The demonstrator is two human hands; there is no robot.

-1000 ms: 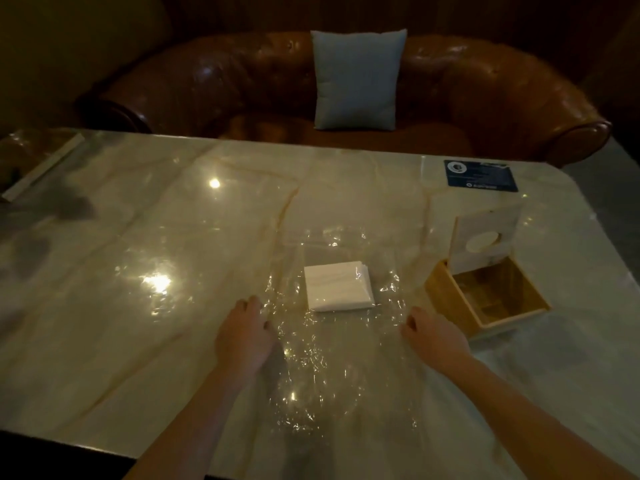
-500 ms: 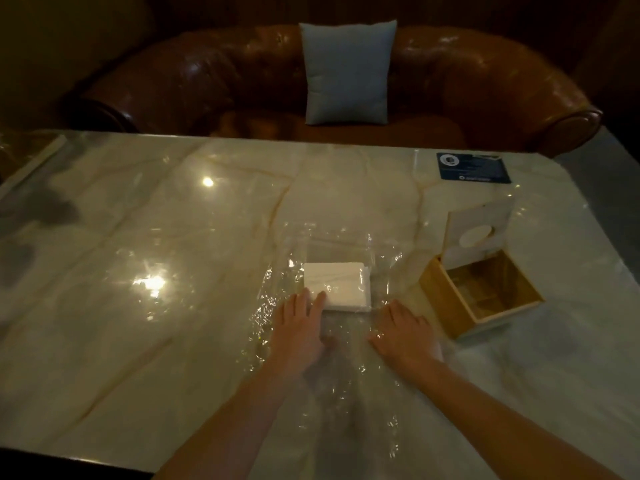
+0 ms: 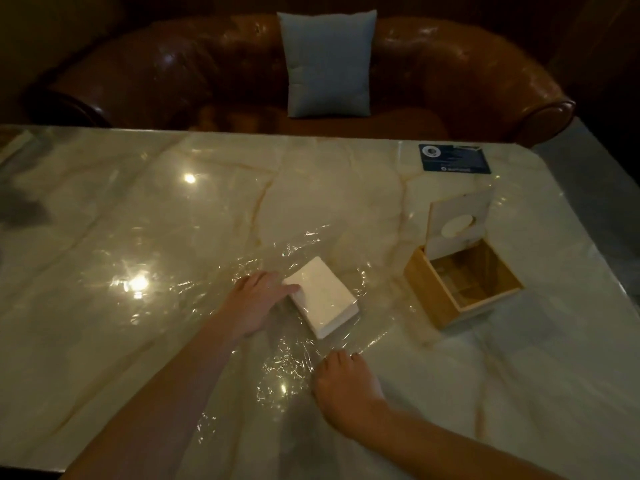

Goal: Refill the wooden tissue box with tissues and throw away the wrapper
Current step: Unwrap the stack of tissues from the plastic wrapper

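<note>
A white stack of tissues (image 3: 323, 299) lies turned at an angle on a sheet of clear, crinkled plastic wrapper (image 3: 287, 368) spread over the marble table. My left hand (image 3: 254, 303) grips the stack's left end, fingers over its near-left corner. My right hand (image 3: 346, 389) rests flat on the wrapper's near right edge, fingers apart, holding nothing. The wooden tissue box (image 3: 426, 292) stands to the right of the stack, empty inside. Its pale lid (image 3: 457, 223), with an oval hole, is tipped up at the back.
A dark blue card (image 3: 453, 159) lies at the table's far right. Beyond the table (image 3: 138, 209) stands a brown leather sofa (image 3: 173, 74) with a grey-blue cushion (image 3: 327, 64). The table's right edge runs close behind the box.
Both hands moved in from the wrapper's sides. My left hand took hold of the tissue stack and turned it. My right hand drew back to the wrapper's near right edge.
</note>
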